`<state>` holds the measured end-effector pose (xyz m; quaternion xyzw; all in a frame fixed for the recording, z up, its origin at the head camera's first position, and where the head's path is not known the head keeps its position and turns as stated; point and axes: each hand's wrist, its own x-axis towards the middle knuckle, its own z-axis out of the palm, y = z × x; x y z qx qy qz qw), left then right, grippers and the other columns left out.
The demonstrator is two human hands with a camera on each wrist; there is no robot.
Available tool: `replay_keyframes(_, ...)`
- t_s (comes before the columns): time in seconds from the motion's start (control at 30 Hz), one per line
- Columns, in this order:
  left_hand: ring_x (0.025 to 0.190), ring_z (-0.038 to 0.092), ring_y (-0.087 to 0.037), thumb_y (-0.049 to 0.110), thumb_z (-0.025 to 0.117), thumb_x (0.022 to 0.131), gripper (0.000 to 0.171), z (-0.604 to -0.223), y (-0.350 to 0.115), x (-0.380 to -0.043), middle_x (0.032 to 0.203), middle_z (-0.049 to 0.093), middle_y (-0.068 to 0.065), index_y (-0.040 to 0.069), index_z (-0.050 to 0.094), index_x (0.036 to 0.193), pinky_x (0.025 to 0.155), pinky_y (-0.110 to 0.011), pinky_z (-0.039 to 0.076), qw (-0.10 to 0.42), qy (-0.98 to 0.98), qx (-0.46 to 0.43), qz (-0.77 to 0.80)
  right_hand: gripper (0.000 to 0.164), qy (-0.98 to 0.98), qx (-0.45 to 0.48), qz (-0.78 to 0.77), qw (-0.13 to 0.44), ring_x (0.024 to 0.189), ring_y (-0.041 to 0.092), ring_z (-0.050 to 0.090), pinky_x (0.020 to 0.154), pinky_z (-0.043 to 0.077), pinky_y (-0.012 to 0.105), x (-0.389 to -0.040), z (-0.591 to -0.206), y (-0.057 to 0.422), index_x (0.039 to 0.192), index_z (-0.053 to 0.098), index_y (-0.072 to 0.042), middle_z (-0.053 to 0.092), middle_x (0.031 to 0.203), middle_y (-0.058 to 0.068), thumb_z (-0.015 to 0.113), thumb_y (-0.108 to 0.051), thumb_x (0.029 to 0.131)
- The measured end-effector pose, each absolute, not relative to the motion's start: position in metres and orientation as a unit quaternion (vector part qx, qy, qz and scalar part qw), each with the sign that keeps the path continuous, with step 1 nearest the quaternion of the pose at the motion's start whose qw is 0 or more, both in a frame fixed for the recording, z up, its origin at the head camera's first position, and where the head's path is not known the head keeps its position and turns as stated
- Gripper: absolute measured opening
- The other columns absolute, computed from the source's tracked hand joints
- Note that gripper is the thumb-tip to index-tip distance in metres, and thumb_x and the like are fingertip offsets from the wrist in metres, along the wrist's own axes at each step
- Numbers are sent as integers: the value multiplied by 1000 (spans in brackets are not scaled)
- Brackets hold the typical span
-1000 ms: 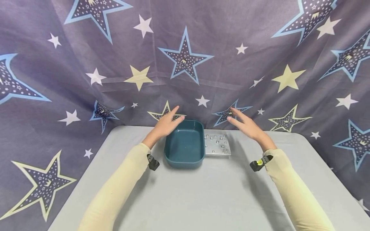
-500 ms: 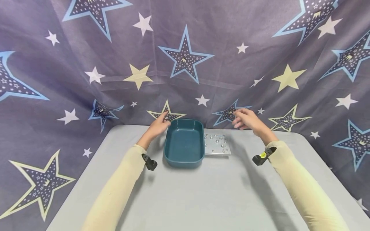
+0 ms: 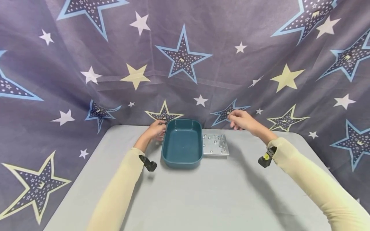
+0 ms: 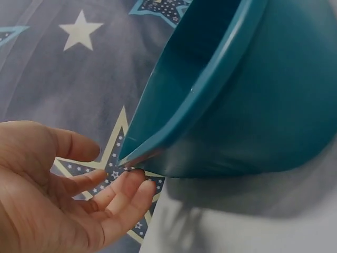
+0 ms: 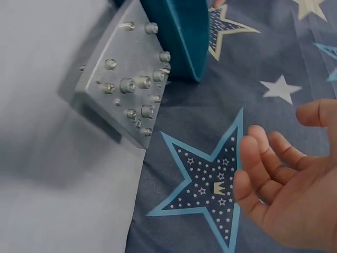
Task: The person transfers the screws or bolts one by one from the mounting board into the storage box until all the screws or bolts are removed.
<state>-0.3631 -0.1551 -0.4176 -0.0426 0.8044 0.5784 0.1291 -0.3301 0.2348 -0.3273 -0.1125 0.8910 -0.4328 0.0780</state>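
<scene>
A deep teal plastic bin [image 3: 182,165] with rounded corners stands near the back of the table; nothing shows inside it. My left hand [image 3: 155,130] is at its far left side, fingers loosely bent; in the left wrist view the fingertips [image 4: 142,192] are right by the bin's corner rim. Against the bin's right side sits a silver metal plate [image 3: 215,150] with several screws [image 5: 128,85] of different sizes standing up from it. My right hand [image 3: 243,120] hovers beyond the plate's back right corner, holding nothing, its fingers relaxed and slightly curled.
The table [image 3: 188,199] has a pale grey cover. A dark curtain [image 3: 219,70] printed with stars hangs right behind its back edge and around both sides. A black wrist camera [image 3: 148,163] is strapped to the left wrist, another camera [image 3: 266,158] to the right.
My left hand has drawn back from over the bin's far left corner and lowered beside its left side. The right hand's fingers have bent from a straight spread. Bin and plate look unmoved.
</scene>
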Motion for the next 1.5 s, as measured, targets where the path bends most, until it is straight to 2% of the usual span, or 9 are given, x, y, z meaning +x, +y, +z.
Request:
replay_keyframes(0.17,100,63,-25,16,49,98,56,-422,-158,-361,126,55,-19,8,35,151,80,-35,58,155,801,-57,575,25,895,-141,-419,63,67,14,59,62,50,24,-326,-330,230,115,57,5,62,75,4,52,-16,102)
replay_keyframes(0.27,101,62,-24,20,53,100,54,-424,-160,-361,124,55,-17,7,35,150,79,-34,58,171,795,-56,580,23,902,-161,-397,55,71,13,59,67,53,27,-322,-334,229,114,57,3,62,78,8,51,-15,102)
replay_keyframes(0.47,85,61,-12,14,54,99,48,-431,-164,-368,105,59,-5,4,40,144,75,-28,58,203,776,-60,594,23,914,-194,-355,39,73,15,59,66,55,30,-317,-341,230,114,59,2,64,84,16,53,-17,102)
replay_keyframes(0.6,75,61,-9,12,52,97,42,-433,-167,-370,93,64,0,3,47,137,79,-28,60,226,761,-66,605,22,922,-195,-332,36,70,18,60,63,54,29,-316,-343,230,113,60,1,65,82,14,54,-17,101)
replay_keyframes(0.77,72,58,-9,7,52,94,28,-438,-172,-370,81,58,4,5,50,122,75,-26,60,247,741,-55,622,21,934,-206,-289,27,75,18,62,66,53,32,-315,-343,231,113,60,-2,68,86,12,54,-18,102)
replay_keyframes(0.9,71,56,-7,2,52,95,26,-442,-174,-369,78,56,5,2,49,121,70,-22,57,242,728,-42,640,21,949,-227,-218,9,77,17,63,68,52,35,-316,-344,230,113,62,-4,71,90,10,54,-19,102)
replay_keyframes(1.13,68,57,-4,2,54,97,30,-447,-172,-368,77,59,6,0,48,126,64,-19,54,226,701,-45,675,16,955,-288,-61,-42,67,15,55,59,48,35,-316,-350,225,99,62,-11,64,81,2,56,-26,98)
replay_keyframes(1.37,64,55,-4,1,53,98,23,-450,-170,-371,71,58,8,2,50,120,60,-19,52,212,696,-46,685,20,932,-346,55,-90,75,23,59,72,51,43,-318,-359,225,88,55,-12,59,81,3,59,-30,97)
replay_keyframes(1.5,63,54,-3,4,54,96,28,-455,-167,-373,70,57,8,2,51,124,59,-18,51,198,695,-55,689,21,928,-356,72,-86,75,22,59,70,51,42,-320,-364,225,88,54,-13,58,79,2,59,-32,97)
